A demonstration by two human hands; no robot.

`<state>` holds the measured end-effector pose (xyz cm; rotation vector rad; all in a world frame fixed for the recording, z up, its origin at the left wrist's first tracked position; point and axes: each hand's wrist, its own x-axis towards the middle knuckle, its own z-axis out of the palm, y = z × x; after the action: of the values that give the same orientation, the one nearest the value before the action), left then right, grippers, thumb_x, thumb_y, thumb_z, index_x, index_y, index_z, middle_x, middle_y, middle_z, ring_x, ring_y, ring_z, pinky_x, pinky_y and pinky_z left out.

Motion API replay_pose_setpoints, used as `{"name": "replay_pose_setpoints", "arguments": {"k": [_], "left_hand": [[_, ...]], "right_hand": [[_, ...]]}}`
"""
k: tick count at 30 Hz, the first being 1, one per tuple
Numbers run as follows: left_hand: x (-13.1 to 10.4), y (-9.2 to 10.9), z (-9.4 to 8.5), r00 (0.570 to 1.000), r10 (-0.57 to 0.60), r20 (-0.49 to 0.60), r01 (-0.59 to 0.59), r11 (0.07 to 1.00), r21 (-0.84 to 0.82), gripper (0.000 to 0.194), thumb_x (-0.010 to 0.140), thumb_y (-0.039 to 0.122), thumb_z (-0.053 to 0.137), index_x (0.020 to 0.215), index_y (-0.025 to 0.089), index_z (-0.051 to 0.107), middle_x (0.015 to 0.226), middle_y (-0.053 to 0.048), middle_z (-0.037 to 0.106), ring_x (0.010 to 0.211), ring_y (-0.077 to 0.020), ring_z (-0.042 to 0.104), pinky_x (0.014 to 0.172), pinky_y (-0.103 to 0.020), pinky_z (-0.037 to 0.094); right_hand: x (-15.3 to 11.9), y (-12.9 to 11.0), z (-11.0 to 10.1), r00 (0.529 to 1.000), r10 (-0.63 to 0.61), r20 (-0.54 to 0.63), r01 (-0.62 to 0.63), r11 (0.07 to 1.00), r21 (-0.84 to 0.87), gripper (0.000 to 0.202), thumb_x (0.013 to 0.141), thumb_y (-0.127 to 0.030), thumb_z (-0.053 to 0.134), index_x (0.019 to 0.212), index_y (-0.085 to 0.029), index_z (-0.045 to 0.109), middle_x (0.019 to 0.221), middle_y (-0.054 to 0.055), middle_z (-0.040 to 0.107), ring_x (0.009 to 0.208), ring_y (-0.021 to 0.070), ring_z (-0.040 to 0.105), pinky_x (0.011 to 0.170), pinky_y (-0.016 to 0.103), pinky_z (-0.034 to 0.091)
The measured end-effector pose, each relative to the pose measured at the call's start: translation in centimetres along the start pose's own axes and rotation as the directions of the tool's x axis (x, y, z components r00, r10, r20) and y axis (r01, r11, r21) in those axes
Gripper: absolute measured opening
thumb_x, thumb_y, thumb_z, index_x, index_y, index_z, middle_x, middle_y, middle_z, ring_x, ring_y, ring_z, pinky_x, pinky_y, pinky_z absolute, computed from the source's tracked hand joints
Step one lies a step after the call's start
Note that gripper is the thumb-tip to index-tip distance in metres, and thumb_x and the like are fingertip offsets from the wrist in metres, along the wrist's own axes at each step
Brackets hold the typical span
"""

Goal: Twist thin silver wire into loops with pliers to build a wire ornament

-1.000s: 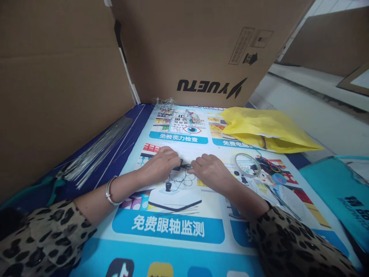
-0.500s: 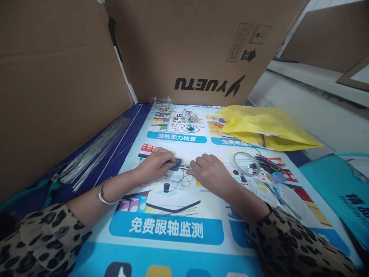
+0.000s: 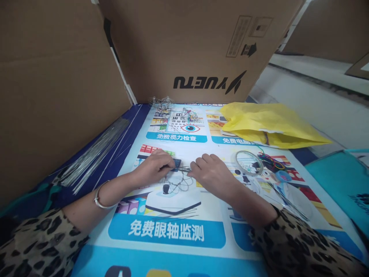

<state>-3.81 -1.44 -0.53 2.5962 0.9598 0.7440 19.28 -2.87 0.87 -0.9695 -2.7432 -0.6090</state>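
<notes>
My left hand (image 3: 157, 166) is closed in a pinch on the left end of a bundle of thin silver wire. On the other side, my right hand (image 3: 211, 175) has its fingers curled round the right end. Between the fingertips the wire (image 3: 183, 169) runs nearly level, its strands lying close together. Bent wire loops (image 3: 180, 184) spread below it like petals, just over the printed sheet (image 3: 211, 204). How the fingertips grip the strands is partly hidden.
Straight wires (image 3: 95, 154) lie at left beside a cardboard wall (image 3: 57, 77). Finished-looking wire shapes (image 3: 163, 103) sit at the back. To the right are a clear round dish of beads (image 3: 249, 163), coloured cords (image 3: 272, 161), a yellow bag (image 3: 268, 125) and a teal bag (image 3: 343, 177).
Both hands keep their hold and stay almost in place. The strands between them look slightly closer together. The view has shifted a little.
</notes>
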Motion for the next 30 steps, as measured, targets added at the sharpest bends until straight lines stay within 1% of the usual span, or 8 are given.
{"name": "replay_pose_setpoints", "arguments": {"k": [5, 14, 22, 30], "left_hand": [[0.0, 0.2, -0.2, 0.997, 0.071, 0.007, -0.071, 0.997, 0.026, 0.013, 0.078, 0.007, 0.047, 0.075, 0.018, 0.052, 0.078, -0.001, 0.061, 0.079, -0.0144, 0.055, 0.079, -0.032, 0.038], [0.1, 0.6, -0.6, 0.971, 0.225, 0.078, -0.234, 0.96, 0.152, 0.013, 0.083, 0.011, 0.045, 0.075, 0.018, 0.052, 0.084, -0.001, 0.062, 0.086, -0.0147, 0.054, 0.086, -0.035, 0.037], [0.0, 1.1, -0.9, 0.963, 0.251, 0.098, -0.266, 0.942, 0.204, 0.014, 0.082, 0.011, 0.045, 0.076, 0.019, 0.054, 0.087, -0.003, 0.063, 0.089, -0.0159, 0.054, 0.089, -0.037, 0.037], [0.0, 0.8, -0.5, 0.963, 0.266, 0.052, -0.271, 0.942, 0.2, 0.011, 0.081, 0.009, 0.048, 0.078, 0.018, 0.054, 0.085, -0.003, 0.064, 0.087, -0.0157, 0.054, 0.087, -0.036, 0.039]], "right_hand": [[0.1, -0.1, -0.3, 1.0, -0.009, 0.011, 0.009, 1.0, 0.002, 0.02, 0.089, -0.031, 0.044, 0.08, -0.016, 0.054, 0.073, 0.005, 0.055, 0.072, 0.0189, 0.043, 0.061, 0.031, 0.02], [0.1, -0.2, -0.3, 1.0, -0.025, 0.018, 0.025, 0.999, 0.025, 0.019, 0.089, -0.029, 0.042, 0.081, -0.015, 0.054, 0.073, 0.006, 0.055, 0.072, 0.0186, 0.042, 0.06, 0.031, 0.019], [0.1, -0.4, -0.2, 0.999, -0.017, 0.044, 0.015, 0.998, 0.055, 0.017, 0.089, -0.024, 0.043, 0.08, -0.015, 0.054, 0.073, 0.006, 0.056, 0.071, 0.018, 0.043, 0.058, 0.031, 0.019], [0.1, -0.7, -0.4, 0.997, -0.007, 0.078, 0.003, 0.999, 0.051, 0.015, 0.088, -0.018, 0.042, 0.081, -0.014, 0.055, 0.073, 0.007, 0.056, 0.07, 0.0187, 0.044, 0.058, 0.031, 0.022]]}}
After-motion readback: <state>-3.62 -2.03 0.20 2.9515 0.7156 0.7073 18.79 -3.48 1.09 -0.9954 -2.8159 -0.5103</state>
